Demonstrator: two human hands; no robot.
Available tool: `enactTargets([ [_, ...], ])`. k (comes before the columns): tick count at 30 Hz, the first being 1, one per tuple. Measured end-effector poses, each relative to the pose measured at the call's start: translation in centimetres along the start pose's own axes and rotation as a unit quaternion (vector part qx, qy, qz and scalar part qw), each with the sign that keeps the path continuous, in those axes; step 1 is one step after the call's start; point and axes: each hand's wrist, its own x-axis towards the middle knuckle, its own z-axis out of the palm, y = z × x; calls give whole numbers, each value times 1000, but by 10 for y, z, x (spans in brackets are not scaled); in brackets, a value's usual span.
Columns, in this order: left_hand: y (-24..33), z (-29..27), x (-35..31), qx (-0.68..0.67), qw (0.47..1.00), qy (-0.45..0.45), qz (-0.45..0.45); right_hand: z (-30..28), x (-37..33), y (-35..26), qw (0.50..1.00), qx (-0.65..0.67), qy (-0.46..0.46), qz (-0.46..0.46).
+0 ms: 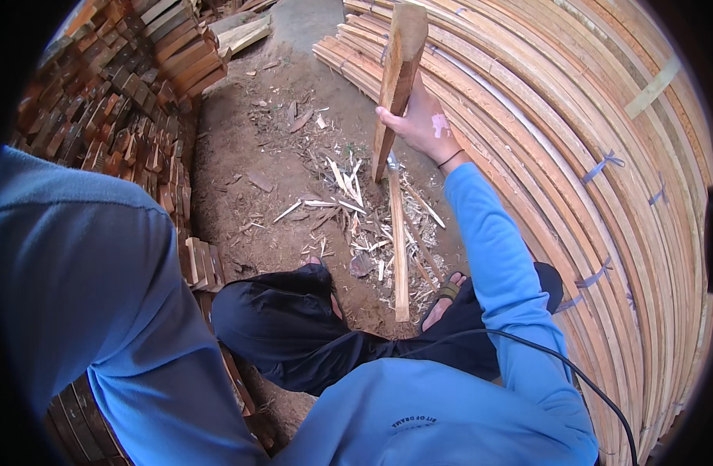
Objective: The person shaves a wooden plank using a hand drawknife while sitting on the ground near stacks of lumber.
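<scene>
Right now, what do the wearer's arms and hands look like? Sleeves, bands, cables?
The left sleeve and right sleeve are long, plain blue cloth. The right hand is ungloved, with a thin dark band at the wrist. A black cable crosses the right sleeve. The left hand is out of view.

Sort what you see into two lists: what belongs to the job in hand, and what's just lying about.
In the job:
- Squared wooden post, gripped in the right hand
- Pale wooden strip beneath it, probably

Lying about:
- Pale splinters
- Bundled timber strips, right
- Stacked dark wood pieces, left
</scene>
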Motion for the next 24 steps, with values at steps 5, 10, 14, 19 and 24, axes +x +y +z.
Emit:
enactTargets([
  [5, -1, -5, -1, 5, 1000, 7, -6, 5, -4, -13, 1000, 11, -9, 22],
  [10, -1, -10, -1, 7, 1000, 20, -7, 11, 3, -13, 1000, 11, 2, 1],
  [14, 5, -9, -2, -7, 997, 74, -8, 15, 3, -19, 1000, -17, -15, 18],
  [19, 101, 62, -13, -308, 941, 139, 15, 0, -13, -3, 999, -32, -4, 14],
  [24, 190, 216, -57, -598, 795, -27, -96, 25, -25, -17, 996, 74, -35, -31],
])
